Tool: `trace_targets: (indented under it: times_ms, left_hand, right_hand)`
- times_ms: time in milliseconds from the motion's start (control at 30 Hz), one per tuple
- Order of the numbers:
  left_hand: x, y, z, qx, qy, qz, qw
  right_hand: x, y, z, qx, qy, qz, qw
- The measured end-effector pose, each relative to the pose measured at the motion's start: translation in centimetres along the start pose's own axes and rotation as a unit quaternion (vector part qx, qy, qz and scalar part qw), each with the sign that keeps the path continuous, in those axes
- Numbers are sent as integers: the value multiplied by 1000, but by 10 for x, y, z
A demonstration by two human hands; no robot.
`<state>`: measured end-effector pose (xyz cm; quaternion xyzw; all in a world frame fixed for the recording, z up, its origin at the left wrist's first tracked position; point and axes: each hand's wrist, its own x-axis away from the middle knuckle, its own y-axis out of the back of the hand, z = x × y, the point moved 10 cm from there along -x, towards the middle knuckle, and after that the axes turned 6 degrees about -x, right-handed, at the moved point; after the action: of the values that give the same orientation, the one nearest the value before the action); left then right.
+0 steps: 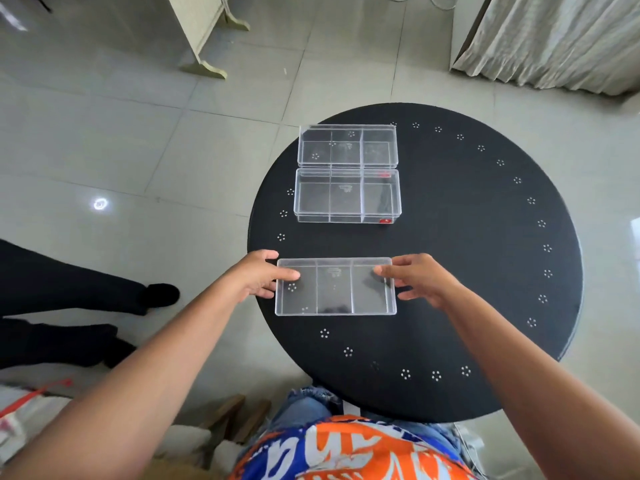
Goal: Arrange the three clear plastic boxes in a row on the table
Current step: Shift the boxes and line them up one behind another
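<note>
My left hand point(258, 273) and right hand point(417, 277) grip short ends of nearest clear box point(335, 286) — thumbs on lid. Other two boxes point(347, 195) point(347, 144) touching, farther back on round black table point(485, 237) — three-compartment, transparent plastic.

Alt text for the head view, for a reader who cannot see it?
Both bare hands, left hand and right hand, grip the ends of the nearest clear plastic divided box on a round black table. Two more clear boxes sit together beyond it.
</note>
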<state>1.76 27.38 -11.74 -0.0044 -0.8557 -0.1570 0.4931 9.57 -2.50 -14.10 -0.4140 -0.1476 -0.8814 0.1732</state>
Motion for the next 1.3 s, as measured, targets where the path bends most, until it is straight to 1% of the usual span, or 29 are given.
trace_targets:
  times_ms: [167,333,567,933,1300]
  left_hand:
    - [0,-1,2,39,-31,-52,997]
    - [-5,1,-5,73,-51,-80,993]
    - [-14,-2,-29,92,-89,-118,985]
    - [-27,1,-46,94,-102,-140,980]
    - [-31,4,-50,107,-106,-143,978]
  right_hand:
    - [2,-5,-7,-72,8,-9,997]
    - [-3,0,-1,-95,24,-29,995]
    - [-10,17,19,-123,47,-90,987]
    - [-14,27,32,-155,63,-130,977]
    - [-13,28,40,-157,79,-137,975]
